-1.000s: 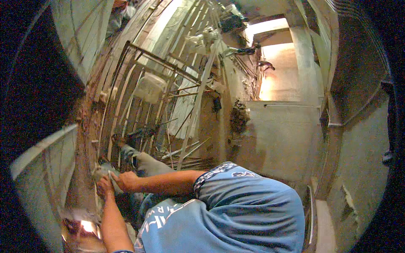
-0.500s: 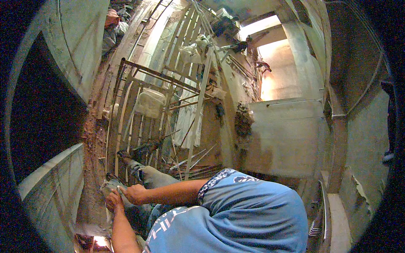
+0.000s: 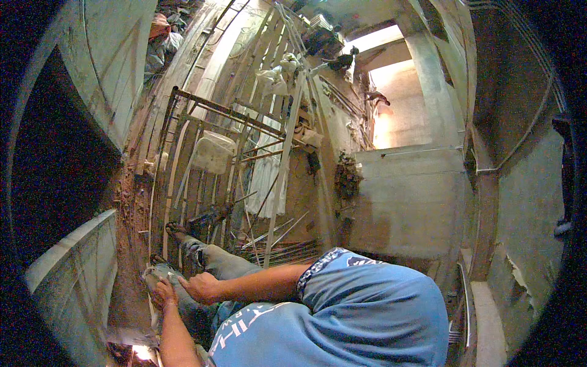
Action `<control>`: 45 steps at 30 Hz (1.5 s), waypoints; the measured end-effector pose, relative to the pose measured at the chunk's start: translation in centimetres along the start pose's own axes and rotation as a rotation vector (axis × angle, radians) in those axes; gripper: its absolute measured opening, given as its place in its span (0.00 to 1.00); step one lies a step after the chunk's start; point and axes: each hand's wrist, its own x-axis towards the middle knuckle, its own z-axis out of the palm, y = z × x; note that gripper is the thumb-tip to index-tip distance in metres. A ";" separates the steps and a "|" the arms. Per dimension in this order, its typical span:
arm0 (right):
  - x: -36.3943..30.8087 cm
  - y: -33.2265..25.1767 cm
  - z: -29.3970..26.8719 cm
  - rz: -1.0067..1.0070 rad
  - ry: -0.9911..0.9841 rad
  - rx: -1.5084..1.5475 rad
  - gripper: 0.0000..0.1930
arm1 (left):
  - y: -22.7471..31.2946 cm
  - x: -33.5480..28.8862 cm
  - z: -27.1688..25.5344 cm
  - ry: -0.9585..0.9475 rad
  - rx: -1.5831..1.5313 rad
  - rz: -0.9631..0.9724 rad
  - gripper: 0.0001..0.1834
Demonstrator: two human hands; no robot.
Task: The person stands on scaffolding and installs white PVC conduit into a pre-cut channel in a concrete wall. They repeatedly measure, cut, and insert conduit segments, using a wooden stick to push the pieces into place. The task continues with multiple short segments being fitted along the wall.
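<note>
My left hand rests on the lower trouser leg of my bent leg, its fingers closed at the cloth. Beside it, slightly apart, is my right hand, with curled fingers and the index finger reaching toward the left hand. A pale spot shows near the fingertips of both hands; whatever they pinch is too small to make out. The other leg, in worn grey trousers, stretches toward a dark foot on the planks. My blue shirt fills the lower middle.
A rusty metal frame stands over wooden slats, with a pale plastic container by it. Thin rods lie in a pile. To the left, a low wall borders a dark opening. A bright window opening is at upper right.
My right hand has drawn slightly to the right, away from my left hand; the fingertips were touching or nearly so before. The whole view has shifted a little.
</note>
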 end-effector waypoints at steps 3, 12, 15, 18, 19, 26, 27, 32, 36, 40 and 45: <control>0.9 0.4 -0.3 -0.037 0.083 0.012 0.32 | 0.3 0.3 -0.1 0.009 0.004 0.004 0.18; 1.7 0.5 -0.8 0.003 0.031 0.038 0.32 | 0.0 0.3 -0.1 0.011 0.013 0.013 0.19; 1.6 0.5 -0.8 -0.067 0.224 0.057 0.32 | 0.1 0.5 -0.3 0.016 0.012 0.016 0.19; 1.7 0.8 -0.7 -0.089 0.142 0.088 0.32 | 0.1 0.4 -0.9 0.021 0.008 0.021 0.19; 1.8 0.8 -0.6 -0.025 0.051 0.024 0.32 | 0.2 0.4 -1.2 0.019 0.010 0.025 0.19; 2.4 0.3 -1.2 0.004 0.021 0.046 0.30 | 0.7 0.5 -2.5 -0.057 -0.065 -0.008 0.21; 2.3 0.4 -1.3 -0.014 0.047 0.025 0.29 | 0.8 0.5 -2.4 -0.058 -0.104 0.001 0.22; 1.9 1.9 -0.6 0.038 -0.124 -0.181 0.27 | 1.3 1.6 -1.7 -0.027 -0.330 0.076 0.23; 2.9 1.9 -0.9 -0.002 0.200 -0.265 0.28 | 2.1 2.4 -2.7 0.034 -0.318 0.031 0.27; 2.4 1.3 -4.0 0.154 0.008 -0.077 0.32 | 4.2 3.4 -4.3 0.167 -0.142 0.067 0.28; 1.2 0.3 -6.7 0.187 -0.020 -0.091 0.31 | 5.7 2.8 -5.6 0.193 -0.157 0.003 0.29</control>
